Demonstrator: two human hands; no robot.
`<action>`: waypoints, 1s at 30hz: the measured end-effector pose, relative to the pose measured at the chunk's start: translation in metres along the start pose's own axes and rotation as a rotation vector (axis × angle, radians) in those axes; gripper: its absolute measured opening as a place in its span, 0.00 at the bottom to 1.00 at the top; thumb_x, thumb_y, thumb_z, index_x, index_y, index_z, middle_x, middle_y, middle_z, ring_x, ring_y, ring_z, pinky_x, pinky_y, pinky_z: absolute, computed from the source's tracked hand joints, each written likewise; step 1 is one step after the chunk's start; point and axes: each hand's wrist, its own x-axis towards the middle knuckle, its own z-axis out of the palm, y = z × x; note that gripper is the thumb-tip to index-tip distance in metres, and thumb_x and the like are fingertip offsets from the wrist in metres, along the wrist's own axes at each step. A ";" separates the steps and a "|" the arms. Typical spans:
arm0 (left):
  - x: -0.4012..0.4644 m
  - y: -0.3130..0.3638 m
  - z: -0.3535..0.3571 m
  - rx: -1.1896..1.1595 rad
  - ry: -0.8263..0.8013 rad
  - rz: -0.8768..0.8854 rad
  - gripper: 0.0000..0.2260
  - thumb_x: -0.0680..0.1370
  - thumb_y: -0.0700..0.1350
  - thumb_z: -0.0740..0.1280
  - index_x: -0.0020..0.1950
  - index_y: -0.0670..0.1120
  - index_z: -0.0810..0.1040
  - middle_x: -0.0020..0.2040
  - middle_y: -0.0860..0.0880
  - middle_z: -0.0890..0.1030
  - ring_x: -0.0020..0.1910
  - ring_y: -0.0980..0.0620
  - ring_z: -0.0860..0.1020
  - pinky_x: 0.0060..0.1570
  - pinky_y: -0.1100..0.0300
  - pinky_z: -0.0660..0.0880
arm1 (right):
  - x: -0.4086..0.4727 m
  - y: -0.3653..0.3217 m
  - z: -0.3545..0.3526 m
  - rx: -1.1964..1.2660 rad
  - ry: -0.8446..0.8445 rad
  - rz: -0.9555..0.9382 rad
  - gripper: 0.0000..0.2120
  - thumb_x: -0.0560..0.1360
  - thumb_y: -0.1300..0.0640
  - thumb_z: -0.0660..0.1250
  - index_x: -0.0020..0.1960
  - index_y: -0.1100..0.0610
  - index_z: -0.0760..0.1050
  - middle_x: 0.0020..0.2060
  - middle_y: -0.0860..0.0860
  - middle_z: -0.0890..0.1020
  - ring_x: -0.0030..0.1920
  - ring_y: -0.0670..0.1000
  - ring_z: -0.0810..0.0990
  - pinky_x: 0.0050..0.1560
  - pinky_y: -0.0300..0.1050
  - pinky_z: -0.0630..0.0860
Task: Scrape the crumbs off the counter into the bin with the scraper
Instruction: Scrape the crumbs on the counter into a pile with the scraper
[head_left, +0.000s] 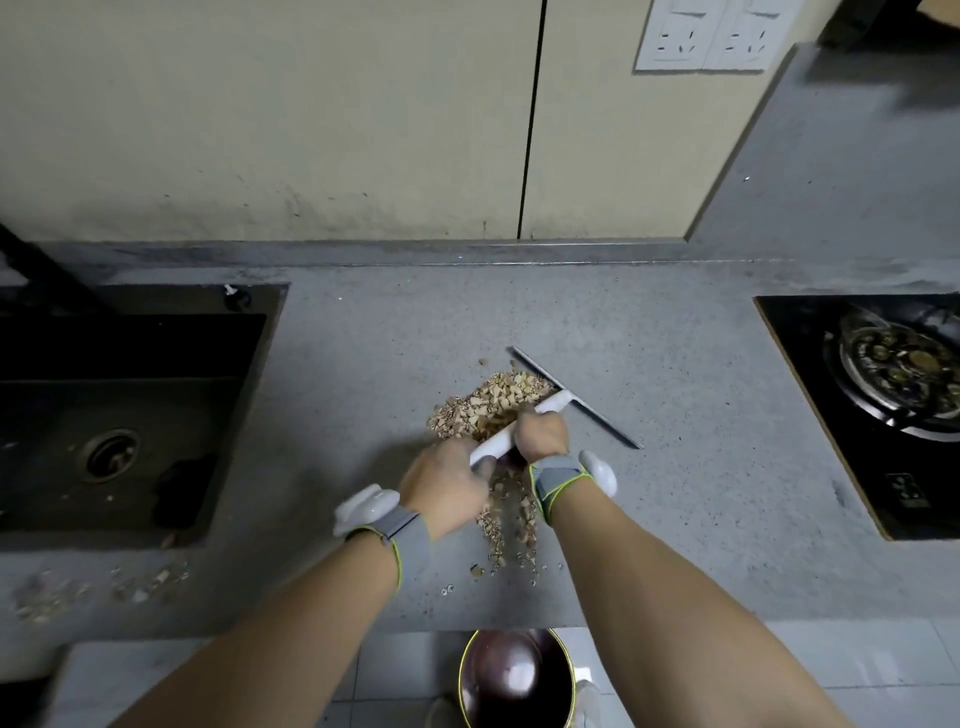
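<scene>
Scraper (540, 410) at frame centre, blade behind crumbs (488, 410) heaped on counter (675, 415). Right hand (543, 434) and left hand (447, 480) both curled round white handle. Step: mid-pull toward bin (517, 675), bottom centre below counter edge. Next: drag heap straight down frame, over edge; stray crumbs lower left remain.

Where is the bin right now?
In the head view the bin stands on the floor at the bottom centre, just below the counter's front edge and between the person's forearms, in line with the crumbs.

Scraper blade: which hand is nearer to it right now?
Right. The right hand grips the white handle just below the scraper blade; the left hand holds the handle's lower end, farther away.
</scene>
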 end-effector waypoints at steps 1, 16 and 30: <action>-0.002 -0.007 -0.002 0.003 0.008 -0.010 0.11 0.78 0.50 0.61 0.51 0.46 0.79 0.41 0.43 0.82 0.40 0.40 0.80 0.36 0.55 0.73 | -0.004 0.000 0.007 0.006 -0.008 -0.001 0.23 0.81 0.52 0.56 0.64 0.69 0.72 0.63 0.65 0.77 0.62 0.63 0.77 0.59 0.49 0.72; 0.000 0.001 0.009 -0.187 0.084 -0.030 0.12 0.80 0.51 0.59 0.49 0.44 0.75 0.43 0.42 0.81 0.45 0.39 0.79 0.40 0.53 0.73 | -0.014 -0.007 0.006 -0.040 -0.177 -0.156 0.10 0.70 0.53 0.67 0.43 0.60 0.77 0.50 0.63 0.84 0.49 0.63 0.84 0.53 0.62 0.81; -0.045 -0.036 0.062 -0.063 0.022 -0.322 0.15 0.81 0.48 0.58 0.65 0.45 0.74 0.61 0.43 0.80 0.57 0.42 0.78 0.53 0.57 0.74 | 0.002 0.035 -0.074 -0.490 -0.258 -0.307 0.14 0.78 0.56 0.61 0.53 0.67 0.76 0.43 0.63 0.78 0.42 0.57 0.76 0.51 0.58 0.78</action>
